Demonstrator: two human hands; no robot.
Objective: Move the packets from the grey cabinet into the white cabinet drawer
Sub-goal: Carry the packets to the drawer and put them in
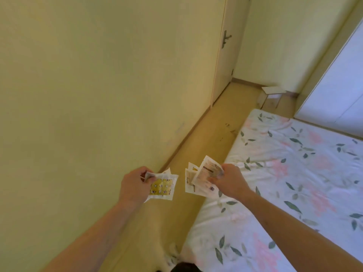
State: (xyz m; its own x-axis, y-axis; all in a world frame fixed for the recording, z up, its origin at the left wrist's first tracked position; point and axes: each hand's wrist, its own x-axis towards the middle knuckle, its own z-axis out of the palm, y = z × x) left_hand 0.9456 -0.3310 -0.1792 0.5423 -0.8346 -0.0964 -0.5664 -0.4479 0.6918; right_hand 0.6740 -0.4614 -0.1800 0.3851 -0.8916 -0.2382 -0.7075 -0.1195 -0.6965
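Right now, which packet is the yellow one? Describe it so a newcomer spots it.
Start at the floor strip between the wall and the floral bed. The left hand there holds the yellow packet: yellow, dotted panel, unlike the pale fanned packets in the right hand.

A: Where are the hands?
B: Both arms reach forward. Left hand (135, 184) pinches packets (162, 186), fingers curled.
A: And the right?
B: Right hand (231, 181), just beside the left, grips its own fanned packets.

The packets (162, 186) in my hands carry printed patterns and marks, but no words or numbers are legible.
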